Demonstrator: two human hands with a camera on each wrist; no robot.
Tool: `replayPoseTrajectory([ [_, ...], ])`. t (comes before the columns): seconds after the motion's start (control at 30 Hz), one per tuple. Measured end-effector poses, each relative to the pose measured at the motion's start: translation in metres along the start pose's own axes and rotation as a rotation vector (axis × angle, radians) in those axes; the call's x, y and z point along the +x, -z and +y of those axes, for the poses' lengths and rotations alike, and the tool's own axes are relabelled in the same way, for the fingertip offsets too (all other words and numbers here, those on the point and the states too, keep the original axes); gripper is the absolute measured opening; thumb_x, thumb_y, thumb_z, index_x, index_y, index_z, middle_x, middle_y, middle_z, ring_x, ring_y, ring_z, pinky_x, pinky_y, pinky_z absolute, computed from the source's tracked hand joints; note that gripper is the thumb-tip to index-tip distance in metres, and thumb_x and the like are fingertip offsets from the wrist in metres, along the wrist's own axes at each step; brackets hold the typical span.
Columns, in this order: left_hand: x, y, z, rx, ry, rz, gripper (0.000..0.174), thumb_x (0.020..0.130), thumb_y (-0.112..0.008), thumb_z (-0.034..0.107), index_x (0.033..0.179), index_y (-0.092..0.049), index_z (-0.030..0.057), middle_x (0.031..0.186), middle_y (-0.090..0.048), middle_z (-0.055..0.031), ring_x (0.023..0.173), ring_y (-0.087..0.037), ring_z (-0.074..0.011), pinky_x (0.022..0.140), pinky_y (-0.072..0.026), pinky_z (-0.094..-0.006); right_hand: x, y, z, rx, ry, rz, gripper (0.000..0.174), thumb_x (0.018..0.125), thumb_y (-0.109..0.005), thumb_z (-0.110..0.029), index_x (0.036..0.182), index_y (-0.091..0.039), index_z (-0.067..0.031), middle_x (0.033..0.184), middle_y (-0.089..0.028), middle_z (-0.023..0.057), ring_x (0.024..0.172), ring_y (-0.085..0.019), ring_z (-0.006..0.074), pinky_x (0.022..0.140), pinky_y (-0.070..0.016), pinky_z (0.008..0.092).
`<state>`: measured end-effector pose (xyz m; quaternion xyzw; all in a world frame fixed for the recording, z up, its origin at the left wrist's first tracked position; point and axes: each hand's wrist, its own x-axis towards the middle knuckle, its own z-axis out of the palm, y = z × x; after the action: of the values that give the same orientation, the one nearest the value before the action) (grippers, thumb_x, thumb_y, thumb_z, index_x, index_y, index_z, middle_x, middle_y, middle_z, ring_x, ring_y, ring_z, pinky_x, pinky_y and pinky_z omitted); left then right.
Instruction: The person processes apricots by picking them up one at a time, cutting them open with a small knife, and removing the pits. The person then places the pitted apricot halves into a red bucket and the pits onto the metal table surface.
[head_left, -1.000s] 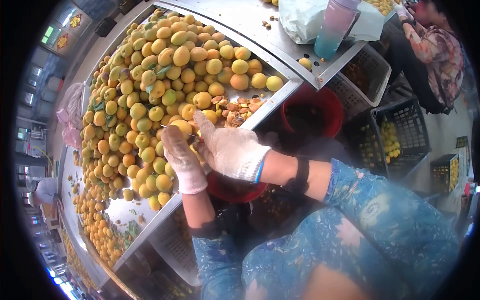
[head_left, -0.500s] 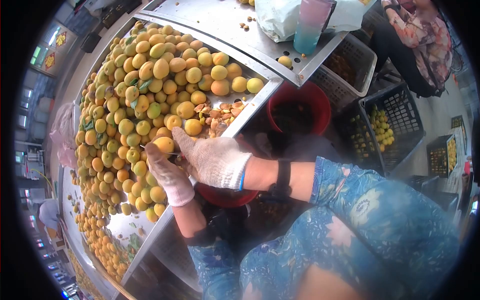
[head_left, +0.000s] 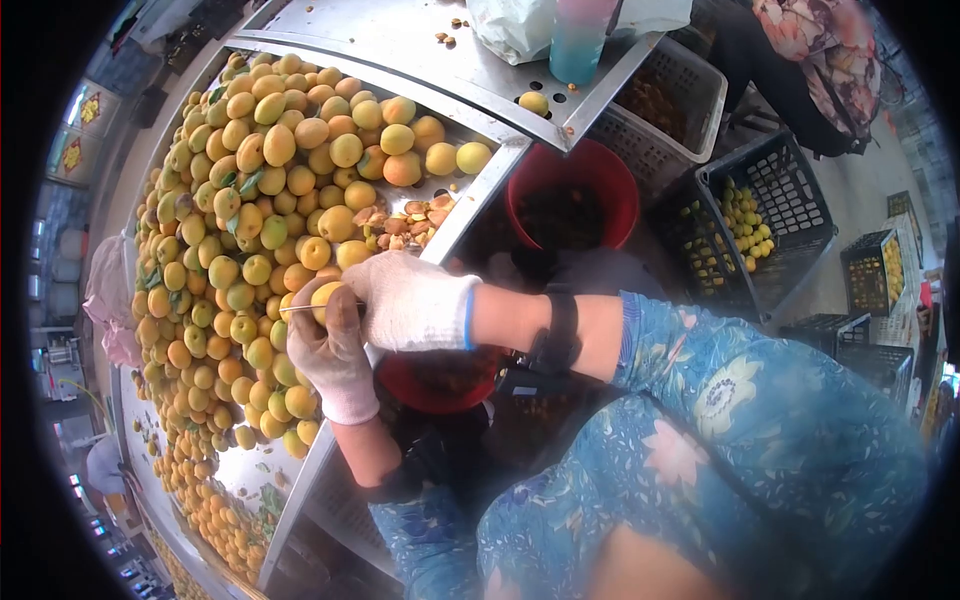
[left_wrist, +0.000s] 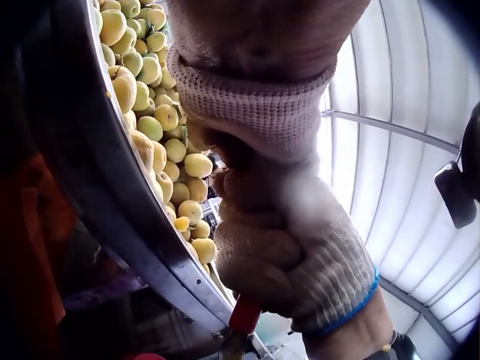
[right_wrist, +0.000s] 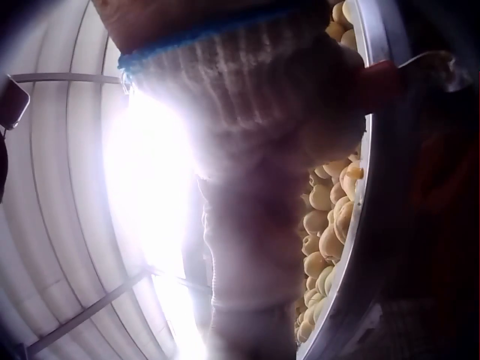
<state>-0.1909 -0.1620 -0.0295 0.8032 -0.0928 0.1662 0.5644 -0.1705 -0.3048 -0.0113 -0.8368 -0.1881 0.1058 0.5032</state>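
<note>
A big heap of yellow-orange apricots (head_left: 270, 190) fills a steel tray (head_left: 470, 195). My left hand (head_left: 330, 350), in a knit glove, grips one apricot (head_left: 325, 295) at the tray's near edge. My right hand (head_left: 410, 300), also gloved, is curled round a small knife whose thin blade (head_left: 300, 308) lies across that fruit. In the left wrist view the two gloves press together, with the right hand (left_wrist: 300, 255) lower and the knife's red handle (left_wrist: 244, 315) poking out below it. The right wrist view shows mostly the glove (right_wrist: 247, 97), glare and the fruit pile (right_wrist: 322, 225).
Brown pits (head_left: 400, 222) lie in a small pile near the tray's edge. A red basin (head_left: 440, 378) sits under the hands and a red bucket (head_left: 570, 195) beyond. Black crates (head_left: 745, 225) with fruit stand right. A bottle (head_left: 578, 35) and plastic bag (head_left: 510, 20) rest on the far table.
Both hands have drawn back from the heap to the tray's edge with one apricot. The right hand's fingers, stretched out earlier, are now curled, and the blade lies across the fruit.
</note>
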Motion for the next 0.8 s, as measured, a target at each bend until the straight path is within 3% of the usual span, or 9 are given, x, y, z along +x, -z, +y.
replayPoseTrajectory([
  [0.27,-0.012,-0.009,-0.011,-0.081,0.020,0.233,0.024,0.097,-0.054,0.015,0.105,-0.059,-0.0075,0.096,-0.062,-0.0120,0.075,-0.058,-0.0152,0.067,-0.0484,-0.0252,0.016,-0.002,0.004,-0.181,-0.001,-0.187,0.017,0.074,-0.062,-0.016,0.082,-0.068,-0.0024,0.075,-0.066,0.0217,0.074,-0.067,0.0364,0.064,-0.0520,0.0414],
  [0.33,-0.014,-0.002,-0.028,0.297,-0.192,0.263,0.022,0.097,-0.052,0.012,0.106,-0.058,-0.0070,0.104,-0.063,-0.0167,0.078,-0.062,-0.0211,0.069,-0.0518,-0.0300,0.019,-0.001,0.004,-0.191,0.124,-0.224,0.017,0.072,-0.063,-0.014,0.081,-0.067,0.0002,0.069,-0.065,0.0203,0.069,-0.067,0.0332,0.061,-0.0520,0.0397],
  [0.37,-0.013,0.003,-0.030,0.487,-0.370,0.236,0.019,0.097,-0.051,0.009,0.105,-0.058,-0.0062,0.109,-0.062,-0.0197,0.084,-0.065,-0.0261,0.070,-0.0539,-0.0340,0.012,0.010,-0.003,-0.051,0.009,-0.281,0.017,0.072,-0.063,-0.012,0.081,-0.066,0.0020,0.063,-0.064,0.0160,0.057,-0.065,0.0270,0.053,-0.0501,0.0376],
  [0.47,-0.009,0.004,-0.026,0.571,-0.558,0.187,0.015,0.095,-0.052,0.006,0.102,-0.059,-0.0057,0.108,-0.062,-0.0183,0.088,-0.064,-0.0271,0.072,-0.0530,-0.0343,0.006,0.029,-0.008,0.183,-0.107,-0.399,0.017,0.073,-0.064,-0.013,0.083,-0.067,0.0008,0.064,-0.064,0.0142,0.057,-0.064,0.0261,0.051,-0.0490,0.0364],
  [0.5,-0.007,0.003,-0.016,0.499,-0.263,0.135,0.011,0.088,-0.055,0.000,0.097,-0.061,-0.0051,0.109,-0.063,-0.0168,0.091,-0.064,-0.0287,0.076,-0.0519,-0.0341,0.007,0.032,-0.005,0.270,-0.154,-0.437,0.018,0.074,-0.064,-0.013,0.084,-0.068,0.0004,0.064,-0.064,0.0137,0.057,-0.064,0.0258,0.050,-0.0486,0.0360],
  [0.63,-0.002,0.004,-0.003,0.290,-0.118,0.019,0.025,0.075,-0.061,-0.009,0.100,-0.064,-0.0037,0.112,-0.064,-0.0159,0.096,-0.064,-0.0302,0.081,-0.0505,-0.0330,0.007,0.037,0.008,0.544,-0.316,-0.500,0.018,0.075,-0.065,-0.014,0.087,-0.069,-0.0012,0.065,-0.063,0.0113,0.056,-0.064,0.0245,0.048,-0.0470,0.0345],
  [0.67,-0.002,0.003,-0.003,0.294,-0.118,0.023,0.025,0.075,-0.061,-0.009,0.100,-0.064,-0.0037,0.112,-0.064,-0.0159,0.096,-0.064,-0.0302,0.081,-0.0505,-0.0330,0.009,0.036,0.010,0.587,-0.341,-0.496,0.018,0.076,-0.065,-0.015,0.088,-0.069,-0.0016,0.065,-0.063,0.0107,0.056,-0.064,0.0242,0.047,-0.0466,0.0341],
  [0.73,-0.002,0.001,-0.002,-0.229,0.131,0.101,0.028,0.074,-0.062,-0.011,0.101,-0.064,-0.0050,0.110,-0.065,-0.0163,0.096,-0.064,-0.0287,0.081,-0.0504,-0.0327,0.009,0.037,0.009,0.627,-0.385,-0.447,0.018,0.077,-0.065,-0.015,0.089,-0.070,-0.0024,0.065,-0.063,0.0096,0.056,-0.064,0.0236,0.046,-0.0458,0.0333],
  [0.8,0.000,0.004,-0.008,-0.279,0.134,0.093,0.033,0.078,-0.057,-0.011,0.111,-0.062,-0.0044,0.110,-0.065,-0.0147,0.095,-0.065,-0.0232,0.078,-0.0509,-0.0300,0.012,0.034,0.001,0.603,-0.398,-0.385,0.019,0.079,-0.062,-0.016,0.085,-0.070,0.0004,0.066,-0.064,0.0124,0.054,-0.064,0.0237,0.044,-0.0466,0.0338],
])
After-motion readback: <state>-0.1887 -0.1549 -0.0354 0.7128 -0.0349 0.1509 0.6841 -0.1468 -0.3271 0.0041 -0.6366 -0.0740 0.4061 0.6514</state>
